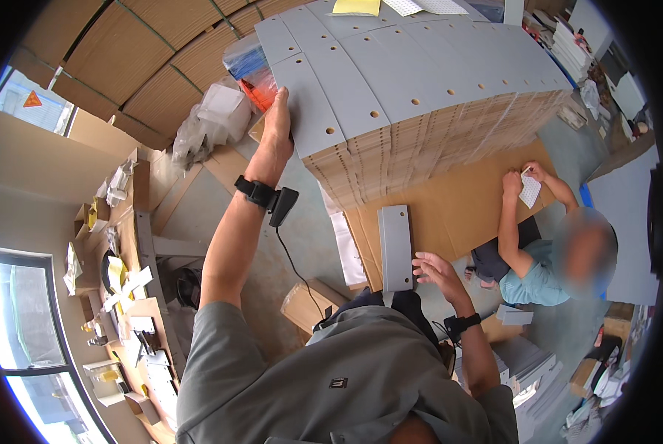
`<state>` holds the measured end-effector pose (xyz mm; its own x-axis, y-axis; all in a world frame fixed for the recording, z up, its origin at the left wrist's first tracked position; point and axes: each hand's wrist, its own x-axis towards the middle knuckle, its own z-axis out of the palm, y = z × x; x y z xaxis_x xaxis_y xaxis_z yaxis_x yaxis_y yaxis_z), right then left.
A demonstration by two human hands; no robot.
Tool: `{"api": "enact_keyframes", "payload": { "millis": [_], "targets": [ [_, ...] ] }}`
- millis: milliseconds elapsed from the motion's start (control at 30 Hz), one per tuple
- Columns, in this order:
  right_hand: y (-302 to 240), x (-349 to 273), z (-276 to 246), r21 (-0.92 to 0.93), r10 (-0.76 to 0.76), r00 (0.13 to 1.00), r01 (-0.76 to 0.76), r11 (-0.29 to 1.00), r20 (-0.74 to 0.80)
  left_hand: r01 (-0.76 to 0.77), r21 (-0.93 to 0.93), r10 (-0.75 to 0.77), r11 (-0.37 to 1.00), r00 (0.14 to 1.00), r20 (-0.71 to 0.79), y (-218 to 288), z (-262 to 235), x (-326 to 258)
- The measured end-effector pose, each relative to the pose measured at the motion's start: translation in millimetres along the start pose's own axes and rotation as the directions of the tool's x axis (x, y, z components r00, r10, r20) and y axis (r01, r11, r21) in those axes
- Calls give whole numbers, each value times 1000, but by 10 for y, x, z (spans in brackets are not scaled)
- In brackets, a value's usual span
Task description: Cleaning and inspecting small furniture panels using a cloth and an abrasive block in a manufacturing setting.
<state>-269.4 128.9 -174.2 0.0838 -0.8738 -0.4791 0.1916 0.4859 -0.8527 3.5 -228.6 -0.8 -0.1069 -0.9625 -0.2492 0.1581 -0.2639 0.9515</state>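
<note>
A tall stack of grey punched sheets [420, 81] stands on brown cardboard, holes along one edge, while a single narrow grey strip [396, 248] lies flat just below it.

Grey punched sheets [420, 66] at twelve o'clock, dotted with round holes, their stacked edges tan; a grey strip [396, 248] at centre on brown cardboard [465, 200]; black wristband [261, 194] at ten o'clock; teal shirt [542, 277] at three o'clock.

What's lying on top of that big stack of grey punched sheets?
On the grey sheet stack: the left hand at its near corner, yellow paper and white sheets at the far edge. Lower layers are hidden.
</note>
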Motion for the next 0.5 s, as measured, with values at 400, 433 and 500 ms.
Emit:
{"api": "enact_keyframes", "payload": {
  "millis": [400, 433, 500],
  "targets": [
    [164, 87, 4, -39, 4, 1000, -5, 999, -18, -523, 76, 524, 849, 851, -3, -698, 121, -592],
    [194, 95, 23, -30, 12, 1000, -12, 999, -23, -516, 38, 516, 856, 857, 1, -689, 133, -600],
    [238, 101, 41, -16, 17, 999, -17, 1000, -33, -555, 18, 554, 832, 832, 39, -769, 82, -602]
  ]
}}
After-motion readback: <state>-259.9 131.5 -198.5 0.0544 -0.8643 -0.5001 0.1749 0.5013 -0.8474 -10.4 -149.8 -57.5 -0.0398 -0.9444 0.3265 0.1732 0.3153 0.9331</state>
